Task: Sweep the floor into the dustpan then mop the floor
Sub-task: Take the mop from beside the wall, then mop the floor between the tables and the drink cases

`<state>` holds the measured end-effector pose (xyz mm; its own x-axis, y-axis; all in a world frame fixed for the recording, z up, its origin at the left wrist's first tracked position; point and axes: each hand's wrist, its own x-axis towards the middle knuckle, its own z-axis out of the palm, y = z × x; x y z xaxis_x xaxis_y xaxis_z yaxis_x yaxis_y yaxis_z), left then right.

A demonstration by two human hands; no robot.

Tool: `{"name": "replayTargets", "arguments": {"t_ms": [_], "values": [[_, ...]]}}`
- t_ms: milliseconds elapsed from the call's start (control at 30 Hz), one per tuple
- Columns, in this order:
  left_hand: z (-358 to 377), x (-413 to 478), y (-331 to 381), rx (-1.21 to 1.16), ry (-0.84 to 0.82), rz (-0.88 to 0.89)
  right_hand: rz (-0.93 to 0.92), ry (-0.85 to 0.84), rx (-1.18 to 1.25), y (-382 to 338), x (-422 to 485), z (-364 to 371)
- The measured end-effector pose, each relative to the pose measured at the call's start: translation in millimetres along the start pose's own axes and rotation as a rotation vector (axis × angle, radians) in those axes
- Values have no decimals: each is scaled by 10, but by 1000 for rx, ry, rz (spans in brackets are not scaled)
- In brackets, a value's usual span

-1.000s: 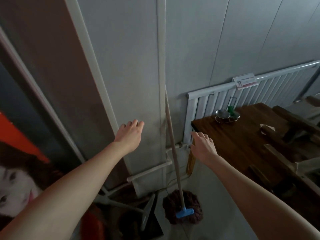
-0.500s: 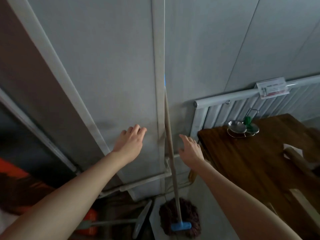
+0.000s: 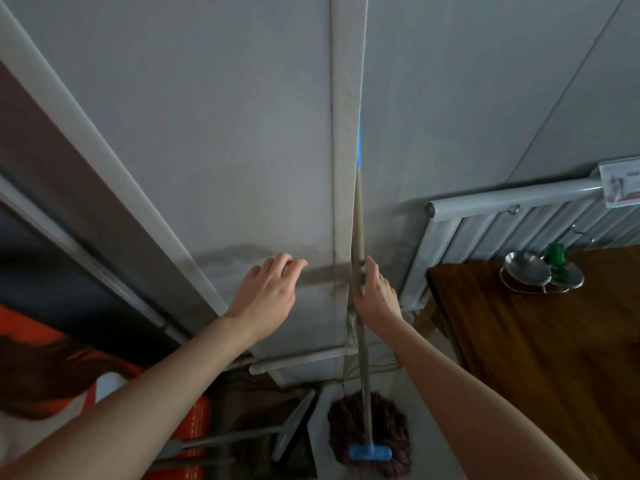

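Closing in now: the right hand (image 3: pixel 375 294), clear of the shaft a moment ago, has come up against the mop (image 3: pixel 358 220), which leans upright in the wall corner with its maroon string head (image 3: pixel 389 427) down on the floor. Its fingers (image 3: pixel 372 271) lie straight along the wooden handle, touching but not yet wrapped round it. The left hand (image 3: pixel 266 292) hovers near the wall, fingers loosely curled, holding nothing. This looks like fetching the mop for the second half of the job. Next she needs to curl that grip shut and lift the head clear of the long-handled grey tool (image 3: pixel 294 426) beside it, possibly the dustpan, too dim to say. A label (image 3: pixel 621 183) on the radiator (image 3: pixel 502 206) carries print, too small to read.
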<state>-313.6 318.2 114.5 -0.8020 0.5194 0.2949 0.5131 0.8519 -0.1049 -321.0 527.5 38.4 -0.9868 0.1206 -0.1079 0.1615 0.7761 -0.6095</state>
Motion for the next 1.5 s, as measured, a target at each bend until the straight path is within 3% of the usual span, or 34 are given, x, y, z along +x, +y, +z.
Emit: {"name": "replayTargets", "arguments": {"t_ms": [233,400,733,1200,1500], "values": [[12,18,-27,-48,24,-17,64,82,236,-19,162,113],[0,16,-7,-96,4,-33,75,93,186,-12,123,112],[-162,222,451,-328,7,-45,164,92,352,287,-469,80],[-328,361,1435,-1095,-119,17,269,29,398,820,-1133,115],[-252,416,1716,-1336,-168,-32,252,-10,418,1114,-1241,184]]}}
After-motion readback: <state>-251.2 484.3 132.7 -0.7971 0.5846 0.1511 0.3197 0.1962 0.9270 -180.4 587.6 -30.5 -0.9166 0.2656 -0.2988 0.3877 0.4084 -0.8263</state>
